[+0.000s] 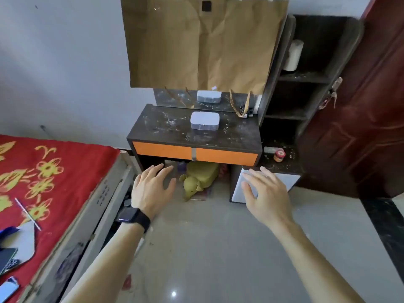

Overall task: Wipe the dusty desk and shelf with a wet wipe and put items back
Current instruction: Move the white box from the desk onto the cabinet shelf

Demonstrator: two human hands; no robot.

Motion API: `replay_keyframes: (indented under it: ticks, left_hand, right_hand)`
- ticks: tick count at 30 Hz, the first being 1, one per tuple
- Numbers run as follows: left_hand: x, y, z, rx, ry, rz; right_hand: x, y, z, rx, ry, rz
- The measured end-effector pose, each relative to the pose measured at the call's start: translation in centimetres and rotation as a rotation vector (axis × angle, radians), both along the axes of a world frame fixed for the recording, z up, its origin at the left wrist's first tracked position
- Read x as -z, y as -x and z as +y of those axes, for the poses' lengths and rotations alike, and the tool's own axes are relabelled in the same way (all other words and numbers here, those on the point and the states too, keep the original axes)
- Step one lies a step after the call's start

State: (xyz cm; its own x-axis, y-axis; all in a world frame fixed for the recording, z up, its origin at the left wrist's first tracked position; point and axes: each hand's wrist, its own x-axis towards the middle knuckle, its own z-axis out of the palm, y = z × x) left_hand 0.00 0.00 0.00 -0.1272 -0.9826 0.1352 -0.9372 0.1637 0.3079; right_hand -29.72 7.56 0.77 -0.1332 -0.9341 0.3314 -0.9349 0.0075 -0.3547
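Dark, dust-speckled desk (157,125) sits at frame centre, a white box (204,120) on top. The shelf (303,78) stands upper right, a small red jar (279,155) on its low ledge. The left hand (153,189) and right hand (266,197) hover below the desk, fingers spread wide, holding nothing.

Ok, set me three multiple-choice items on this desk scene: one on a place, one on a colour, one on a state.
1. Where does the white box stand?
A. on the bed
B. on the desk top
C. on the floor

2. What colour are the drawer fronts?
A. blue
B. green
C. orange

3. How are the left hand and right hand?
A. both grip a wipe
B. one holds the box
C. both open, holding nothing

Key:
1 B: it sits on the dusty dark top.
2 C: both fronts under the top are orange.
3 C: the fingers are spread with nothing in them.
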Motion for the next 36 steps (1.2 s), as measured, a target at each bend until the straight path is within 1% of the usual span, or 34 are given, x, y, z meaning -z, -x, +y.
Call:
replay_keyframes:
  ticks: [1,3,9,12,16,20,24,26,28,32,36]
  left_hand:
    - [0.5,-0.2,-1.2,-0.004,-0.022,0.012]
    - [2.4,-0.3,-3.8,-0.025,-0.041,-0.019]
    - [6.5,1.8,-12.0,0.023,-0.137,-0.084]
    - [7.4,3.8,-16.4,0.032,-0.187,-0.072]
    - [8.0,6.2,-21.5,-0.035,-0.263,-0.020]
    - [8.8,8.4,-26.5,-0.063,-0.365,0.001]
    - [10.2,10.4,-31.6,-0.079,-0.488,0.002]
    - [11.4,11.3,-34.5,-0.112,-0.567,0.068]
    - [12.6,12.2,-37.5,-0.151,-0.635,0.177]
    - [14.0,14.1,-43.9,-0.221,-0.687,0.426]
    - [15.2,15.2,-49.5,-0.394,-0.742,0.680]
  right_hand:
    - [0.5,0.0,-0.9,-0.003,-0.021,-0.014]
    - [1.8,0.1,-3.1,0.028,-0.069,-0.013]
    - [7.2,2.2,-11.2,0.059,-0.133,-0.044]
    - [9.3,3.4,-16.0,0.047,-0.226,-0.081]
    - [10.9,4.9,-21.9,0.033,-0.336,-0.132]
    - [11.6,5.7,-27.7,-0.005,-0.403,-0.126]
    - [12.9,6.6,-33.7,-0.046,-0.422,-0.110]
    - [14.0,7.0,-36.6,-0.071,-0.448,-0.101]
    - [15.0,7.2,-39.4,-0.078,-0.508,-0.095]
    - [15.9,7.1,-45.1,-0.055,-0.630,-0.078]
    - [16.5,6.4,-50.0,0.011,-0.800,-0.091]
